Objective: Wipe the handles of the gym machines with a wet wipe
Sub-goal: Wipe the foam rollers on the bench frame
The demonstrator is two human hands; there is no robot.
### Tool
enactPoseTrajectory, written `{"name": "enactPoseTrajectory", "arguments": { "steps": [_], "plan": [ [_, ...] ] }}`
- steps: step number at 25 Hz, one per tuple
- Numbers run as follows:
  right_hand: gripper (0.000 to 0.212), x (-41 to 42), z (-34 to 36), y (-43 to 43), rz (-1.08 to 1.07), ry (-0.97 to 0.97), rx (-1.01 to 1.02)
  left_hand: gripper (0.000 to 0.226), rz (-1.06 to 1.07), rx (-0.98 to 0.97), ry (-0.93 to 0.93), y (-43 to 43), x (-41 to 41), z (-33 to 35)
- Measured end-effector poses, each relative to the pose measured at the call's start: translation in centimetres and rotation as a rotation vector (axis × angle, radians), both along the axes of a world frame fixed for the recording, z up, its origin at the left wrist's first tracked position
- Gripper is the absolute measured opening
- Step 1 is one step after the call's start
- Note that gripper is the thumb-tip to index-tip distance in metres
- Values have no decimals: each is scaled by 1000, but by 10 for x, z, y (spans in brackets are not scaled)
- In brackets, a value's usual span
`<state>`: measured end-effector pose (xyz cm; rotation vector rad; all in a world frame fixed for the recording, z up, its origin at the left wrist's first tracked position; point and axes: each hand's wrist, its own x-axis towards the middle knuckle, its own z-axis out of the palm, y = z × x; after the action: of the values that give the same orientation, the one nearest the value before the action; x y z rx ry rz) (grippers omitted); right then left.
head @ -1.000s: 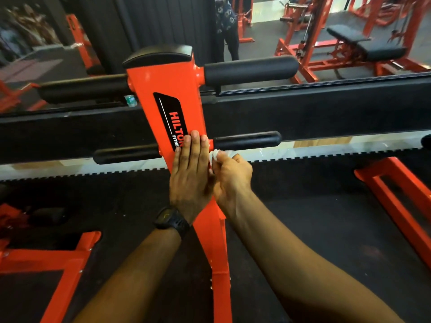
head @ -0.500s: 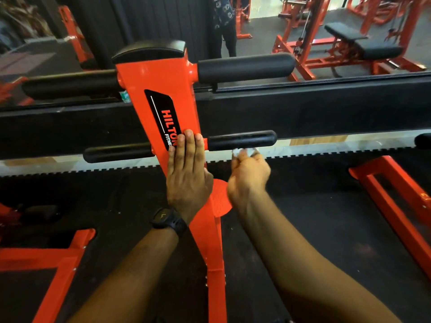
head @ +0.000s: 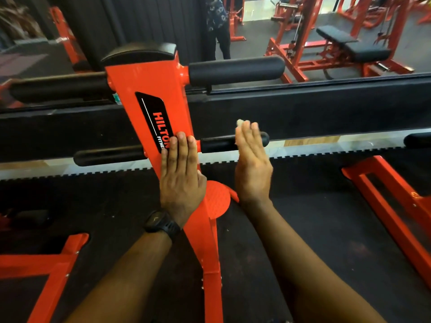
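One wet wipe (head: 239,123) at right hand (head: 253,169) fingertips

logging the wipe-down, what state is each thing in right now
left hand: flat, open, pressed on the orange post
right hand: fingers extended over the lower right handle, wet wipe under the fingertips
lower left handle: untouched
upper right pad: untouched
wristwatch: on the left wrist
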<state>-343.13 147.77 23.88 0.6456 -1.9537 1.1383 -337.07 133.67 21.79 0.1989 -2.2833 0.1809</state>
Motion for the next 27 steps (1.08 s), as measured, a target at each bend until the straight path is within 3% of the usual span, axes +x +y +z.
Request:
{"name": "enactPoseTrajectory", "arguments": {
  "steps": [3, 8, 11, 14, 18, 21, 24, 27],
  "plan": [
    [49, -7, -16, 7, 50, 66, 231, 105, 10, 8, 1, 3, -1, -1],
    [59, -10, -7, 19, -26, 19, 268, 106, -3, -1, 12, 1, -2, -2],
    [49, -10, 6, 16, 22, 108, 453, 105, -4, 2, 24, 2, -1, -2],
    [46, -15, 24, 11, 31, 1, 463, 105, 1, 12, 27, 3, -4, -2],
    [43, -17, 40, -1, 156, 108, 694, 107, 14, 16, 12, 6, -3, -4],
    [43, -19, 60, -1, 79, -111, 706, 111, 1, 50, -4, 6, -4, -3],
    [30, 4, 67, -19, 133, -93, 798, 114, 33, 37, 28, 8, -6, -4],
    [36, -18, 82, -6, 171, -212, 875, 113, -1, 64, 19, 6, -4, -5]
  ]
}}
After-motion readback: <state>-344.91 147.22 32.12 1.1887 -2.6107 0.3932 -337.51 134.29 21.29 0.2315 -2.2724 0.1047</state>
